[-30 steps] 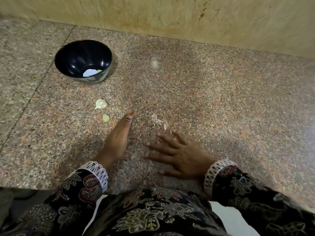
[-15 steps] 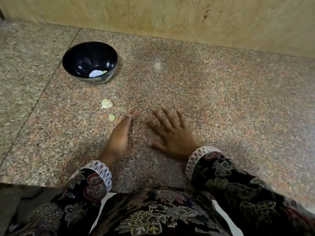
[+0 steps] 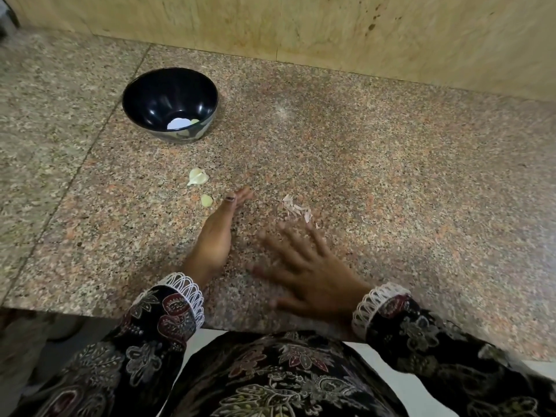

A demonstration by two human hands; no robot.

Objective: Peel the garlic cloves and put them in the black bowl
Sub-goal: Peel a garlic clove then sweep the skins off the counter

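Two garlic cloves (image 3: 198,176) (image 3: 206,200) lie on the surface (image 3: 391,176) just past my left hand (image 3: 215,239), between it and the black bowl (image 3: 170,103). My left fingers are straight, edge-down; my right hand (image 3: 307,272) lies flat, fingers spread wide, beside the peel scraps (image 3: 296,210).
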